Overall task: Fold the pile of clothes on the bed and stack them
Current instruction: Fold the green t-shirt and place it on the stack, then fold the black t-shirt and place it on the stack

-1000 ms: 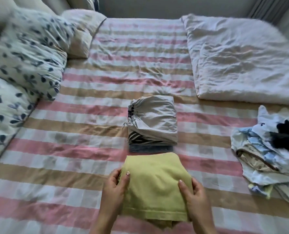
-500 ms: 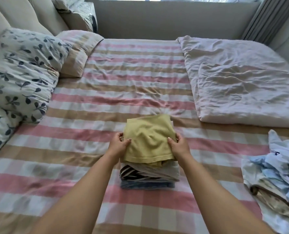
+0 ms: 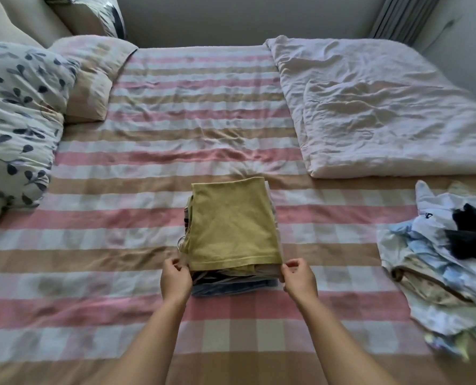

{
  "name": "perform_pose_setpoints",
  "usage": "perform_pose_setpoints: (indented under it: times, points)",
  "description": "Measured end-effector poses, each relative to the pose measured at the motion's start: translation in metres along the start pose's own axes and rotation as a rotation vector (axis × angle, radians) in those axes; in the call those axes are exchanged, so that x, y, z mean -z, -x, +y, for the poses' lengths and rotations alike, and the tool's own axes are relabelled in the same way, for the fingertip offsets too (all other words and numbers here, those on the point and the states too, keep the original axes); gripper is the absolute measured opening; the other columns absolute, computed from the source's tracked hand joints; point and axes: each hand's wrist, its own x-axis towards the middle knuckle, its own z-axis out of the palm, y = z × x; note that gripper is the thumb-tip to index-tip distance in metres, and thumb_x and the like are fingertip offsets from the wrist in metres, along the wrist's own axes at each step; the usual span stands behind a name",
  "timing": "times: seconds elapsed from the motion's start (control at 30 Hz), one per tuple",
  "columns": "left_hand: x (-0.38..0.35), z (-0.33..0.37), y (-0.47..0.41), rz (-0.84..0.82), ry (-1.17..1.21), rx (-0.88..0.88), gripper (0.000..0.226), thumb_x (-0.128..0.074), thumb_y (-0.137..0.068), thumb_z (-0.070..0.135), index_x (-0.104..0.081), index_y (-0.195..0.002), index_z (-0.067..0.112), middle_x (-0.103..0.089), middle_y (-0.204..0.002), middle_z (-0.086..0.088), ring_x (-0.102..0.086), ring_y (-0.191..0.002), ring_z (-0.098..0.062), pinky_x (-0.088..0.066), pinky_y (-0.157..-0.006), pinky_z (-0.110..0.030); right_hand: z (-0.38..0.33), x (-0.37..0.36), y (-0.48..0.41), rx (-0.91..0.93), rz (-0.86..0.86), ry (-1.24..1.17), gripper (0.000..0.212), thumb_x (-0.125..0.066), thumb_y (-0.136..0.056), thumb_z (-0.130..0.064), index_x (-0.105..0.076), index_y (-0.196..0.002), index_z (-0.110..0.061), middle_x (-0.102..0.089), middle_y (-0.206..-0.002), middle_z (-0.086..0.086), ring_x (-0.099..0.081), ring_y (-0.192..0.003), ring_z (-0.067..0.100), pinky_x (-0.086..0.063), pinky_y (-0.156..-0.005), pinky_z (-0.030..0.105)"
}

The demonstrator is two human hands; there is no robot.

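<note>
The left hand [image 3: 175, 282] and right hand [image 3: 299, 282] curl, grip unclear, at the near corners of the folded yellow-green cloth [image 3: 232, 226] topping the stack [image 3: 231, 289]; the rumpled pale-blue clothes pile [image 3: 437, 262] lies rightward, nearer the right hand.

Your bed [image 3: 114, 276], spread with a sheet checked in pink, tan and white, carries a stack of folded clothes [image 3: 231, 226] topped in yellow-green, its near corners met by your curled left hand [image 3: 175, 280] and right hand [image 3: 299, 282]. Well to the right of your grip lies a loose pile of unfolded clothes [image 3: 439, 270]. Beyond it, right, a crumpled white duvet [image 3: 384, 112] lies folded. Far to the left rest a leaf-print pillow [image 3: 17, 112] and a striped pillow [image 3: 92, 79].
</note>
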Motion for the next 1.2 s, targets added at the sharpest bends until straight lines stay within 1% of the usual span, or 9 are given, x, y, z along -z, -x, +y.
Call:
perform_pose_setpoints:
  times: [0.1, 0.33, 0.6, 0.8, 0.9, 0.97, 1.07, 1.13, 1.2]
  points:
    - [-0.007, -0.023, 0.03, -0.077, 0.008, 0.09, 0.018, -0.047, -0.089, 0.004, -0.048, -0.106, -0.001, -0.06, -0.104, -0.026, -0.058, -0.096, -0.042, -0.049, -0.082, -0.05, 0.021, 0.016, 0.018, -0.045, -0.01, 0.007, 0.007, -0.052, -0.09, -0.016, -0.055, -0.083, -0.017, -0.067, -0.083, 0.006, -0.065, -0.083, 0.025, -0.054, -0.079, 0.042]
    - [-0.053, -0.017, 0.144, -0.513, -0.199, -0.119, 0.009, -0.053, -0.09, 0.006, -0.054, -0.099, 0.009, -0.061, -0.095, -0.011, -0.058, -0.075, -0.02, -0.038, -0.049, -0.015, 0.073, 0.106, 0.058, -0.056, -0.074, 0.064, 0.018, -0.047, -0.087, -0.009, -0.055, -0.08, -0.023, -0.064, -0.075, -0.003, -0.062, -0.073, 0.018, -0.052, -0.072, 0.034]
    - [-0.196, 0.055, 0.263, -0.73, -0.25, -0.281, 0.008, -0.052, -0.091, 0.007, -0.053, -0.097, 0.012, -0.057, -0.084, 0.0, -0.056, -0.07, -0.012, -0.038, -0.047, -0.009, 0.14, 0.265, 0.049, -0.13, -0.021, 0.062, 0.019, -0.054, -0.085, -0.01, -0.056, -0.076, -0.026, -0.064, -0.079, 0.001, -0.063, -0.08, 0.023, -0.054, -0.076, 0.041]
    - [-0.335, 0.09, 0.328, -0.822, -0.257, -0.332, 0.011, -0.053, -0.09, 0.009, -0.054, -0.086, 0.02, -0.06, -0.079, 0.001, -0.058, -0.068, -0.011, -0.04, -0.051, -0.011, 0.186, 0.37, -0.018, -0.107, 0.009, 0.069, 0.012, -0.054, -0.087, -0.011, -0.057, -0.08, -0.02, -0.066, -0.084, 0.007, -0.061, -0.08, 0.024, -0.05, -0.074, 0.035]
    - [-0.399, 0.1, 0.337, -0.784, -0.25, -0.364, 0.01, -0.053, -0.089, 0.01, -0.056, -0.098, 0.015, -0.062, -0.091, -0.007, -0.059, -0.078, -0.016, -0.047, -0.067, -0.026, 0.203, 0.403, -0.061, -0.065, 0.047, 0.093, 0.008, -0.053, -0.089, -0.016, -0.06, -0.09, -0.021, -0.067, -0.091, 0.002, -0.063, -0.086, 0.021, -0.051, -0.076, 0.032]
    - [-0.436, 0.107, 0.335, -0.672, -0.247, -0.408, 0.023, -0.055, -0.089, 0.013, -0.054, -0.112, 0.011, -0.058, -0.106, -0.01, -0.058, -0.087, -0.02, -0.049, -0.079, -0.035, 0.212, 0.418, -0.087, -0.012, 0.111, 0.096, 0.011, -0.054, -0.09, -0.02, -0.062, -0.097, -0.019, -0.066, -0.093, 0.0, -0.061, -0.09, 0.018, -0.05, -0.078, 0.03]
    - [-0.475, 0.121, 0.324, -0.523, -0.163, -0.386, 0.05, -0.061, -0.086, 0.015, -0.04, -0.132, 0.008, -0.042, -0.125, -0.012, -0.053, -0.098, -0.022, -0.045, -0.093, -0.038, 0.212, 0.425, -0.12, 0.019, 0.166, 0.051, 0.022, -0.057, -0.09, -0.026, -0.061, -0.109, -0.016, -0.064, -0.103, 0.002, -0.059, -0.099, 0.019, -0.048, -0.081, 0.029]
    - [-0.494, 0.125, 0.315, -0.445, -0.088, -0.32, 0.059, -0.065, -0.084, 0.016, -0.037, -0.135, 0.006, -0.04, -0.13, -0.014, -0.05, -0.112, -0.027, -0.041, -0.101, -0.042, 0.21, 0.42, -0.137, 0.053, 0.181, 0.101, 0.039, -0.061, -0.087, -0.034, -0.055, -0.119, -0.014, -0.058, -0.113, 0.001, -0.056, -0.103, 0.018, -0.046, -0.081, 0.027]
    - [-0.505, 0.125, 0.306, -0.402, -0.028, -0.297, 0.047, -0.066, -0.083, 0.016, -0.048, -0.125, 0.005, -0.053, -0.122, -0.013, -0.052, -0.113, -0.026, -0.042, -0.099, -0.039, 0.205, 0.409, -0.146, 0.094, 0.238, 0.182, 0.055, -0.067, -0.077, -0.046, -0.05, -0.12, -0.015, -0.051, -0.113, -0.001, -0.052, -0.103, 0.017, -0.045, -0.076, 0.028]
